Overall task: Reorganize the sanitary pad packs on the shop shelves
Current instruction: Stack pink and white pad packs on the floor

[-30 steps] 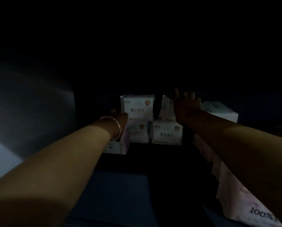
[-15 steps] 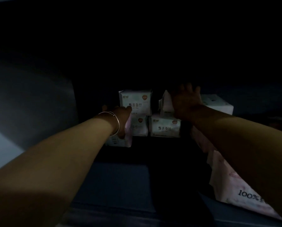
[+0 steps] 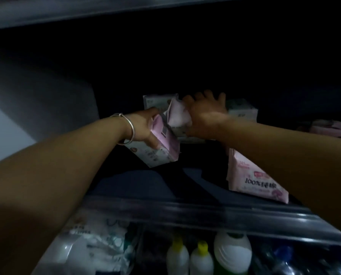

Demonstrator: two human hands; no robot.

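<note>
Pad packs (image 3: 165,139) gripped w/ both hands (image 3: 144,130), back of shelf (image 3: 138,185).

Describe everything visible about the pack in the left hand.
The pack is a soft, plastic-wrapped block, pale pink on its upper face with a dark printed code patch, whitish with faint print on its lower side. It is tilted and held in front of the stacked packs. The left hand grips its left end.
</note>
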